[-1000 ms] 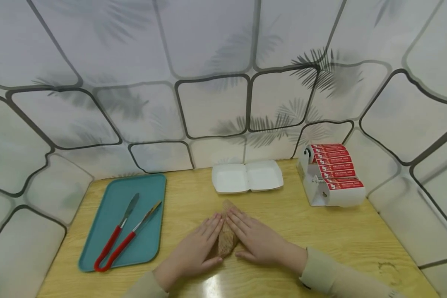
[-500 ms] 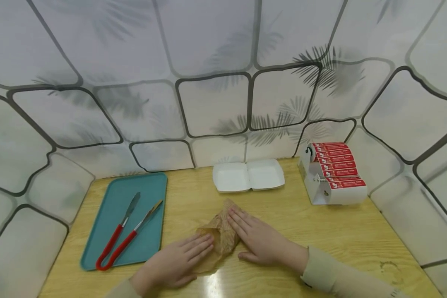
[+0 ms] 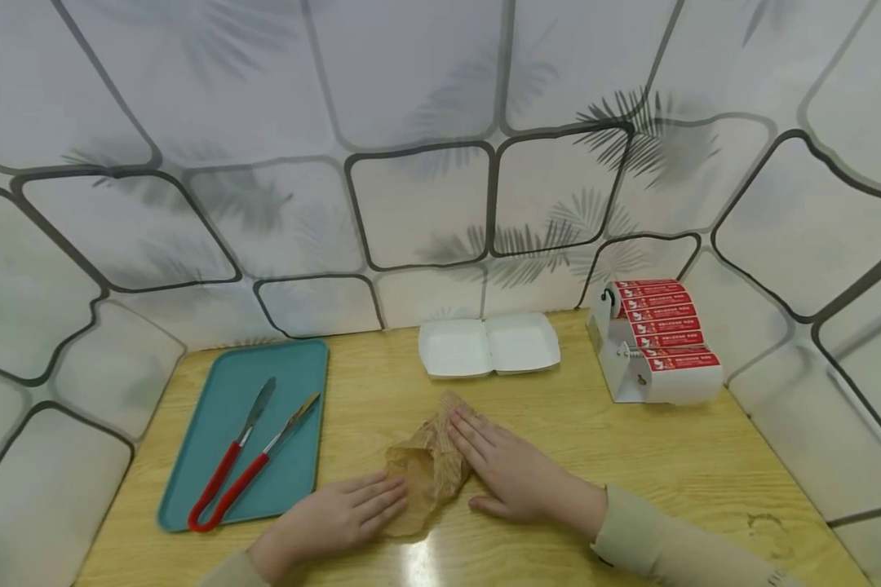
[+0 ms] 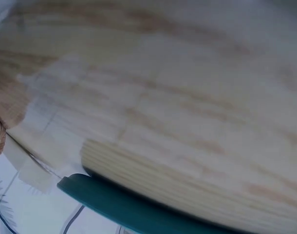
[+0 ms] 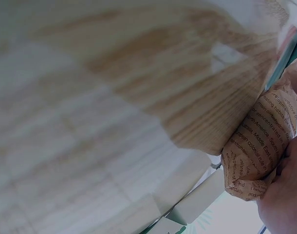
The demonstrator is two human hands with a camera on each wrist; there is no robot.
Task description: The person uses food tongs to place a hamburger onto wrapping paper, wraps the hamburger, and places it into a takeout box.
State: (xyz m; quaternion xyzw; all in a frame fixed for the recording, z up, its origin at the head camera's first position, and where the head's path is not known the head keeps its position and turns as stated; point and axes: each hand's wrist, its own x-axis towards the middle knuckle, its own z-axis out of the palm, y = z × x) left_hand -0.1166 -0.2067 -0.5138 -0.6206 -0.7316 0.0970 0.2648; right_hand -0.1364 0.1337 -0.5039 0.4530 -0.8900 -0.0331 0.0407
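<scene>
A crumpled sheet of brown printed paper (image 3: 424, 469) lies on the wooden table (image 3: 631, 456) in front of me. My right hand (image 3: 488, 456) lies flat on its right side with straight fingers; the right wrist view shows the paper (image 5: 258, 146) bunched beside that hand. My left hand (image 3: 348, 509) rests flat on the table with its fingertips touching the paper's left lower edge. The left wrist view shows mostly blurred wood grain and the edge of the teal tray (image 4: 134, 204).
A teal tray (image 3: 294, 367) at the left carries red-handled tongs (image 3: 242, 469). An open white clamshell box (image 3: 488, 345) sits at the back centre. A white dispenser with red labels (image 3: 653, 338) stands at the back right. Patterned walls enclose the table.
My left hand has slid back and to the left, away from the right hand. The paper, first squeezed narrow between both hands, has spread open to the left.
</scene>
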